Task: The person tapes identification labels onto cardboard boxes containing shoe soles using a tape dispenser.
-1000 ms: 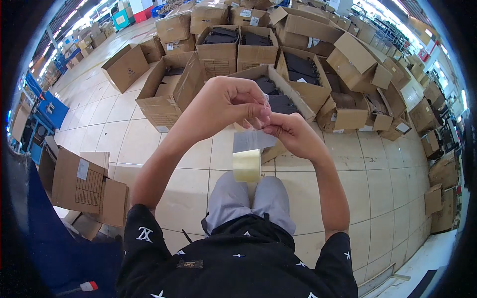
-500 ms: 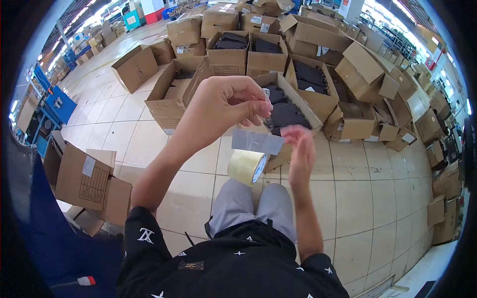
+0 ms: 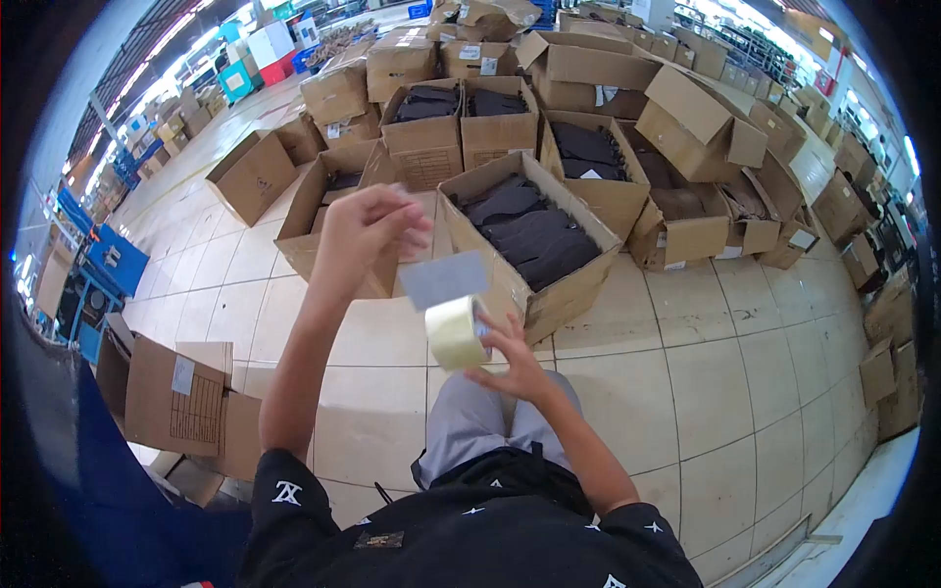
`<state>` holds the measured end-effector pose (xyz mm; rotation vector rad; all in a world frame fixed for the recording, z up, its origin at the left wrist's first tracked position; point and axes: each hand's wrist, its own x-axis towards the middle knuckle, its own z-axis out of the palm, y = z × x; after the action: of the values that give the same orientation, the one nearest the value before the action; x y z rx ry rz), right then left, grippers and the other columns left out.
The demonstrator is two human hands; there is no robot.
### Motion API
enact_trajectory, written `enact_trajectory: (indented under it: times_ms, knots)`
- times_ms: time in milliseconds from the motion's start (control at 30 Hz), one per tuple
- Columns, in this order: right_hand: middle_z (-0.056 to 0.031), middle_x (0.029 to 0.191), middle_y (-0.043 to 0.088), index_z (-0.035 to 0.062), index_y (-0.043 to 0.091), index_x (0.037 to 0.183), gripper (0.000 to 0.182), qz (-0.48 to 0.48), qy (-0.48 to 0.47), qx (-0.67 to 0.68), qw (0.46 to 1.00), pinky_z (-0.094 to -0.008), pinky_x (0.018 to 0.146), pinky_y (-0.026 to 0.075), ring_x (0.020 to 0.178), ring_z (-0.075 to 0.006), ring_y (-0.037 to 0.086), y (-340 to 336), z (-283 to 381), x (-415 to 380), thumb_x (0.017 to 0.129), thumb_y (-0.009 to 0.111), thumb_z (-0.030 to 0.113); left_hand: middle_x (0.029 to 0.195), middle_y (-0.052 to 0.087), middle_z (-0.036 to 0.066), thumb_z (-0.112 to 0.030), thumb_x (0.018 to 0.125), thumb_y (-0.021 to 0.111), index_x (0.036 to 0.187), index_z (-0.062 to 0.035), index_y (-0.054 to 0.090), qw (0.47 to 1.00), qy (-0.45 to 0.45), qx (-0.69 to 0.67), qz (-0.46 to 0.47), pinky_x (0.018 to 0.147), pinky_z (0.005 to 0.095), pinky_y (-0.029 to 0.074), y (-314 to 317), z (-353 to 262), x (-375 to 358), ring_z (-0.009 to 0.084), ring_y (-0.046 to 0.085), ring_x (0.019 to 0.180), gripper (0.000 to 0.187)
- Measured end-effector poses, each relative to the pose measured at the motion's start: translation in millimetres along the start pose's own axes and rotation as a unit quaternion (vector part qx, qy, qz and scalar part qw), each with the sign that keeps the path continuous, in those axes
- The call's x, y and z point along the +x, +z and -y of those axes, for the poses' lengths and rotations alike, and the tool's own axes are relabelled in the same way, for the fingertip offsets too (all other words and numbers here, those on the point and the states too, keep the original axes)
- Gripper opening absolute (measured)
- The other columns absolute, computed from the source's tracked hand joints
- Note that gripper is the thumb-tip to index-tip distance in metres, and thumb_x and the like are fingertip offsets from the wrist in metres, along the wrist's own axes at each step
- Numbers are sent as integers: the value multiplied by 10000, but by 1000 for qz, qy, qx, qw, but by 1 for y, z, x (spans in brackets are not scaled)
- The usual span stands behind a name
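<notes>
Well, the left hand [image 3: 377, 230] was curled, too blurred to show whether it gripped anything, above a grey strip [image 3: 443, 281] and the tape roll [image 3: 453, 335], airborne by the knees [image 3: 461, 407], while the right hand [image 3: 515, 363] was open, fingers spread at the roll's right side.
</notes>
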<state>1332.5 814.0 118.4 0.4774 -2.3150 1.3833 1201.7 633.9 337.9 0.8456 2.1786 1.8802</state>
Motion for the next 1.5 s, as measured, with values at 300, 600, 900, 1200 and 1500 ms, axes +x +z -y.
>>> enact_trajectory:
  times_ms: [300, 600, 900, 1200, 1500]
  knots:
    - [-162, 845, 639, 39, 609, 963, 474, 167, 123, -210, 955, -471, 856, 404, 801, -333, 582, -25, 6, -86, 779, 764, 447, 846, 692, 133, -128, 949, 605, 936, -7, 621, 963, -153, -195, -104, 621, 338, 615, -24, 109, -91, 236, 717, 743, 123]
    - [-97, 945, 634, 80, 627, 1033, 554, 350, 180, -39, 918, -394, 887, 357, 936, -299, 529, -77, 16, -66, 718, 796, 503, 874, 701, 137, -161, 957, 608, 962, -29, 629, 944, -121, -237, -195, 593, 319, 615, -66, 128, -90, 249, 721, 758, 134]
    - [-70, 881, 603, 52, 625, 999, 604, 282, 136, -193, 930, -354, 872, 289, 852, -233, 529, -102, 9, 95, 624, 854, 466, 883, 691, 96, -174, 976, 579, 969, -65, 612, 895, -141, -329, -266, 693, 366, 628, -115, 179, -43, 250, 715, 825, 114]
    - [-39, 833, 630, 58, 641, 852, 487, 152, -13, -375, 914, -381, 865, 325, 876, -214, 550, -112, 167, 266, 644, 845, 448, 855, 668, 88, -130, 961, 582, 986, -31, 546, 828, 96, -501, -234, 634, 425, 605, -257, 37, 18, 252, 686, 713, 108]
    - [-93, 783, 651, 33, 442, 1145, 673, 45, -163, -475, 863, -373, 729, 434, 737, -236, 614, -172, 197, 337, 710, 797, 404, 795, 693, 163, -48, 855, 669, 902, 20, 568, 731, 319, -600, -56, 582, 475, 605, -258, -44, 149, 252, 706, 642, 131]
